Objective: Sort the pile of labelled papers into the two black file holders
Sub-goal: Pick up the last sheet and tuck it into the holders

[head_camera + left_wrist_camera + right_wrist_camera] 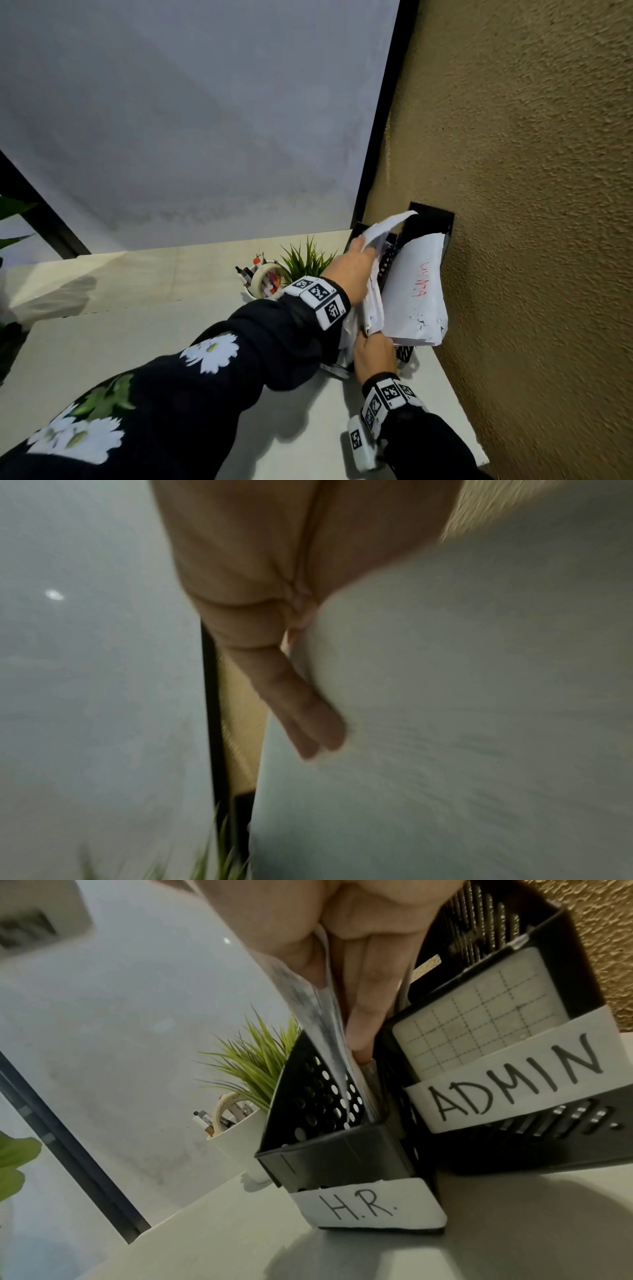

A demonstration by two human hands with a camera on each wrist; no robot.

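Observation:
Two black file holders stand at the desk's right end by the wall, labelled H.R. point(329, 1153) and ADMIN point(479, 1156). The ADMIN holder point(431, 219) carries a stack of white sheets point(418, 294) with red writing, and a gridded sheet point(479, 1015) faces front. A bundle of papers point(373, 301) stands in the H.R. holder. My left hand point(349, 270) holds the bundle's curled upper edge, its fingers point(308, 718) lying along a sheet. My right hand point(373, 353) pinches the bundle's lower part point(308, 1001), one finger pointing down into the holder.
A white cup point(260, 281) with pens and a tape roll stands left of the holders, beside a small green plant point(305, 260). The rough tan wall point(531, 205) runs close along the right. The white desk point(171, 325) stretches to the left.

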